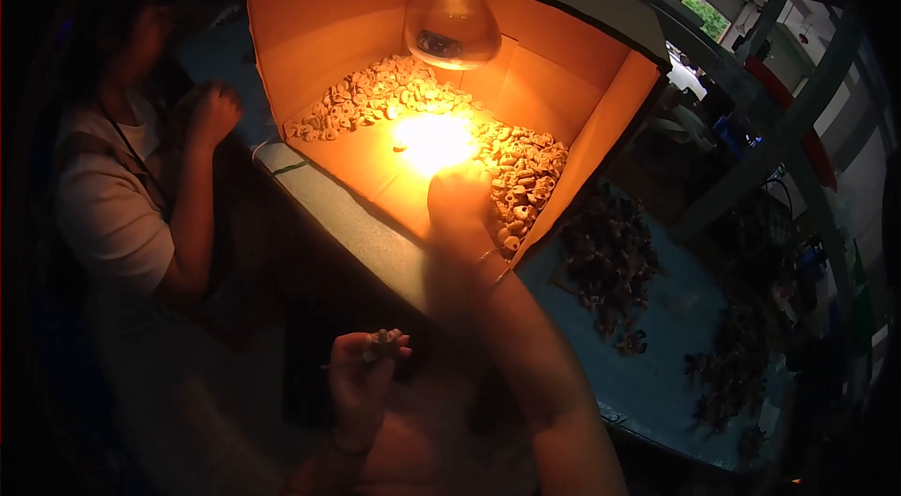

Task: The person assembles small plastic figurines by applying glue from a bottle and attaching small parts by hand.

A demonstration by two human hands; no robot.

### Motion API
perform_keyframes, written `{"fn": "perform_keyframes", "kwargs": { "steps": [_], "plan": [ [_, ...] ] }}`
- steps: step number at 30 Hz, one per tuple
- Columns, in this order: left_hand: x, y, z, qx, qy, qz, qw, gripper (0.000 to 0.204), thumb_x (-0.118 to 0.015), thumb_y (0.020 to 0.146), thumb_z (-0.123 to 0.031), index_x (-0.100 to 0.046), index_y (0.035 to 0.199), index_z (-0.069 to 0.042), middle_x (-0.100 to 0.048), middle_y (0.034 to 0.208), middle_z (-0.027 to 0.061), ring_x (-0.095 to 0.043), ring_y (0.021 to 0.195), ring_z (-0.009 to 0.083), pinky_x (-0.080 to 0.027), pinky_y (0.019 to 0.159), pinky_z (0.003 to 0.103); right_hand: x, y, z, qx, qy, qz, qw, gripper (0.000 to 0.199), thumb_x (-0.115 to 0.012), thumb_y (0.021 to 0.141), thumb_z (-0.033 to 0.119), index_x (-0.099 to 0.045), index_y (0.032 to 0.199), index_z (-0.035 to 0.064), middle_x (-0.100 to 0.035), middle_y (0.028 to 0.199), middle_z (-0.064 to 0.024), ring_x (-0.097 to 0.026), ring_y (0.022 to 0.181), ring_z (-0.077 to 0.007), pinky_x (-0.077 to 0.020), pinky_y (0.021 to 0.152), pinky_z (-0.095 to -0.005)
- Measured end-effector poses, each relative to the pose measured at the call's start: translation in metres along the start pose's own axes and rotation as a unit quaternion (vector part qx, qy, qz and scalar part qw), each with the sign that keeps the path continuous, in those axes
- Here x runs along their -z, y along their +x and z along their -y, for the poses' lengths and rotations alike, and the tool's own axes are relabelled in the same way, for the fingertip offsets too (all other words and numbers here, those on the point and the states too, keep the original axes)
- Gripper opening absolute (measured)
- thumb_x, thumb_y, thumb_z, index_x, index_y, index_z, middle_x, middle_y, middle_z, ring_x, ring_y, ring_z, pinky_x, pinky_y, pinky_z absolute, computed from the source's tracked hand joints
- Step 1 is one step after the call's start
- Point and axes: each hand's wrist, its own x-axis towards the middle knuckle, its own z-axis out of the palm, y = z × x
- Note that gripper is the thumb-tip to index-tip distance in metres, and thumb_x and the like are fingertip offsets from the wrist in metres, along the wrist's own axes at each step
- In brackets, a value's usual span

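My right hand (462, 198) reaches into an open-fronted cardboard box (324, 13), under a glowing lamp bulb (457, 31). Its fingers are washed out by the glare, so what they hold, if anything, does not show. Beside it lies a heap of small, pale, hollow pieces (527, 167), and the heap runs on along the back and left of the box. Lower down, outside the box, my left hand (357, 383) pinches a small greyish piece (383, 343) between thumb and fingers. Its exact kind is too dim to make out.
A person (122, 205) in a light shirt is close by on the left, with a raised hand (214, 111). On the blue tabletop (648, 402) at right lie piles of dark, small figure-like pieces (610, 257). A slanted metal frame (788, 121) stands beyond.
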Motion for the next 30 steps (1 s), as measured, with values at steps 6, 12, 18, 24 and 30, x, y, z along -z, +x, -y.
{"fn": "perform_keyframes", "kwargs": {
  "steps": [6,12,18,24,30],
  "plan": [
    [-0.002,0.006,0.003,0.005,-0.016,0.025,1.0,0.022,-0.05,0.084,0.0,-0.044,0.105,-0.006,-0.057,0.105,0.0126,-0.059,0.095,0.0217,-0.05,0.078,0.033,0.03,-0.004,0.003,0.02,0.127,-0.218,0.967,0.007,-0.05,0.077,0.01,-0.05,0.071,0.0096,-0.048,0.075,-0.0079,-0.049,0.07,-0.0233,-0.0391,0.063,-0.0343],
    [0.001,0.009,0.006,-0.006,-0.02,0.043,0.999,0.023,-0.052,0.085,-0.005,-0.044,0.106,-0.004,-0.057,0.106,0.0131,-0.059,0.096,0.0225,-0.05,0.079,0.034,0.096,-0.082,-0.012,0.131,0.421,-0.098,0.892,0.004,-0.054,0.078,0.005,-0.051,0.081,0.0064,-0.048,0.069,-0.0088,-0.052,0.06,-0.0264,-0.0429,0.053,-0.0361],
    [-0.014,0.013,0.012,0.056,-0.016,0.173,0.983,0.034,-0.05,0.086,0.002,-0.042,0.119,0.001,-0.057,0.109,0.0159,-0.057,0.102,0.021,-0.046,0.089,0.033,0.125,-0.169,-0.082,0.012,0.624,0.09,0.776,0.019,-0.053,0.085,0.007,-0.059,0.104,0.006,-0.055,0.083,-0.0092,-0.057,0.072,-0.0239,-0.0457,0.06,-0.0305],
    [-0.056,-0.005,0.018,0.143,-0.127,0.306,0.933,0.035,-0.05,0.086,0.001,-0.041,0.12,0.002,-0.057,0.11,0.0159,-0.056,0.104,0.0203,-0.044,0.091,0.032,0.151,-0.201,-0.128,-0.053,0.61,0.07,0.788,0.03,-0.049,0.084,-0.003,-0.056,0.112,0.0023,-0.057,0.093,-0.0129,-0.058,0.08,-0.0238,-0.0469,0.067,-0.0292],
    [-0.076,-0.025,0.032,0.187,-0.1,0.363,0.907,0.035,-0.049,0.086,0.002,-0.042,0.12,0.002,-0.057,0.11,0.0145,-0.055,0.105,0.0198,-0.043,0.091,0.032,0.146,-0.227,-0.146,-0.103,0.633,-0.014,0.767,0.029,-0.058,0.076,-0.005,-0.059,0.105,0.0026,-0.062,0.09,-0.012,-0.062,0.08,-0.0239,-0.0494,0.068,-0.0294]
  ]
}}
